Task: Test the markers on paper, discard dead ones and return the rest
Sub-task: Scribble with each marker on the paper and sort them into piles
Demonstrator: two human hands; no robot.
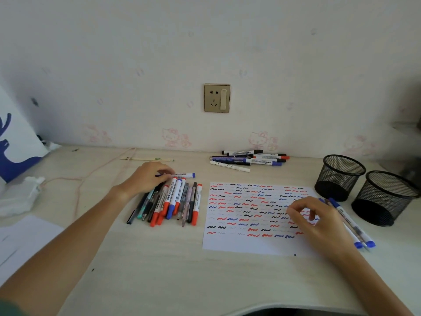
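A white sheet of paper covered with red, blue and black squiggles lies in the middle of the desk. Left of it is a pile of markers and pens. My left hand pinches a blue-capped white marker at the far end of that pile. My right hand rests on the paper's right edge with fingers loosely curled and nothing in it. A few blue-capped markers lie just right of that hand. Another group of markers lies near the wall.
Two black mesh pen cups stand at the right. A crumpled tissue and a thin cord lie at the left, with loose paper at the near left. A wall socket sits above the desk.
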